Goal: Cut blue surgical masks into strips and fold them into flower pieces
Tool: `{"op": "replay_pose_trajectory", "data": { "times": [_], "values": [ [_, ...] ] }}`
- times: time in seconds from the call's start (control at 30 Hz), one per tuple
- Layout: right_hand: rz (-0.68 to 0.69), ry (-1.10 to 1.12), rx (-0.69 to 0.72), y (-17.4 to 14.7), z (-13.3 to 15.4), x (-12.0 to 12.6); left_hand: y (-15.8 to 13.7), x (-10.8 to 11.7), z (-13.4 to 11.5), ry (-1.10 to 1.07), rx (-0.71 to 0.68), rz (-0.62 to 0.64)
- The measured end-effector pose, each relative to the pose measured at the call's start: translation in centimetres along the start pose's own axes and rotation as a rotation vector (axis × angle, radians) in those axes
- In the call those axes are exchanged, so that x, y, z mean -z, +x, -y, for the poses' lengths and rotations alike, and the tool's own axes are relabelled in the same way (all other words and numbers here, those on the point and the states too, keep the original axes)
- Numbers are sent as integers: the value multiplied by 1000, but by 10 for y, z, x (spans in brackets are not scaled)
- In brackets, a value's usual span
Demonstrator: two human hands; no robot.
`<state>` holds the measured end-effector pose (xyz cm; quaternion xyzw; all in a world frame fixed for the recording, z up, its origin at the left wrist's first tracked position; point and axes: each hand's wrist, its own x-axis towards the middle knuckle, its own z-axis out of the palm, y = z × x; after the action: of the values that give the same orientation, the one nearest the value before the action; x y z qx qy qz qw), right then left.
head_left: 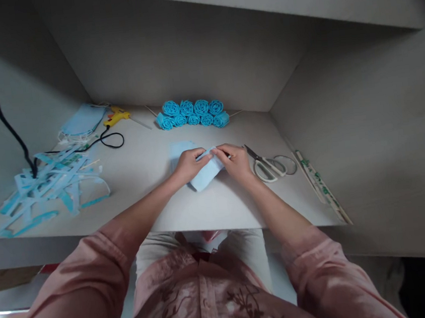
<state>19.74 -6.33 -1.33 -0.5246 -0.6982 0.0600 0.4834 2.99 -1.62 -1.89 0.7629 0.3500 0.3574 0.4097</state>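
Observation:
Both my hands pinch the upper edge of a light blue piece of mask fabric (207,173) above the middle of the table. My left hand (190,164) grips it with thumb and fingers from the left. From the right, my right hand (236,161) pinches the same edge, its thumb close to the left one. A second light blue fabric piece (179,149) lies flat on the table just behind my left hand, partly covered by it. White-handled scissors (265,167) lie to the right of my right hand, blades pointing away.
Blue rolled fabric roses (192,114) lie in two rows at the back. At the left are cut strips (53,183), a stack of face masks (84,120) and a yellow glue gun (117,116) with a black cord. Wooden sticks (321,185) and a thin ring (289,164) lie right.

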Motion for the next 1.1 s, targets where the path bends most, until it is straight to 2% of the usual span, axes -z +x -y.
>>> {"op": "replay_pose_trajectory", "data": {
  "times": [0.3,0.53,0.73,0.97,1.1],
  "values": [
    [-162,-60,-141,5,-12,12,3,2,10,-88,38,0],
    [-348,-76,-195,9,-23,19,7,2,14,-257,76,-136],
    [-373,-47,-197,8,-24,18,4,8,3,-396,191,-119],
    [-353,7,-226,8,-22,16,6,6,7,-643,157,-200],
    [-353,6,-243,7,-20,15,7,3,11,-726,156,-171]
  ]
}}
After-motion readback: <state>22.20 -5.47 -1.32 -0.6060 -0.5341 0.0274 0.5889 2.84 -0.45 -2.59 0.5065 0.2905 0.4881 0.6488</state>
